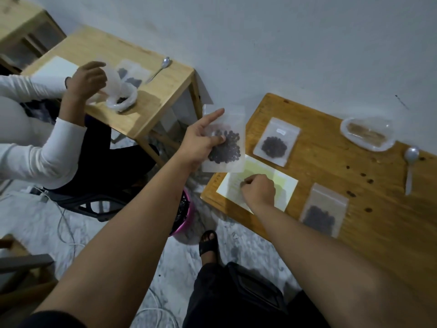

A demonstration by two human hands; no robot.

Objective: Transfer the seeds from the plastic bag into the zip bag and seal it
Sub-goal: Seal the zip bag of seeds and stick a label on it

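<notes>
In the head view, the left hand (pixel 201 147) is holding a zip bag (pixel 234 121) up off the bench (pixel 331 166), just past its nine o'clock edge. The thumb is pressing on the front of the zip bag and the index finger is stretching along the back toward one o'clock. Dark seeds (pixel 225 151) are pooling in the bag's lower half. Its top strip is too blurred to tell whether it is sealed.

The right hand (pixel 260 191) is resting at five o'clock of that bag. Its fingers are curling down onto a pale sheet of paper (pixel 281 183); whether they are pinching anything I cannot tell.

Two filled bags are lying flat on the bench: one (pixel 276 142) at twelve o'clock of the paper, the other (pixel 324 209) at four o'clock. The plastic bag (pixel 367 136) is sitting near the wall at two o'clock, with a spoon (pixel 410 166) just beside it at four o'clock and a few loose seeds (pixel 370 181) scattered between.

Filling appears to be finishing for this bag, so the closing step seems to be in hand. The next move is probably calling for both hands on the top strip, pinching it along its length with the bag upright so that nothing is spilling.
</notes>
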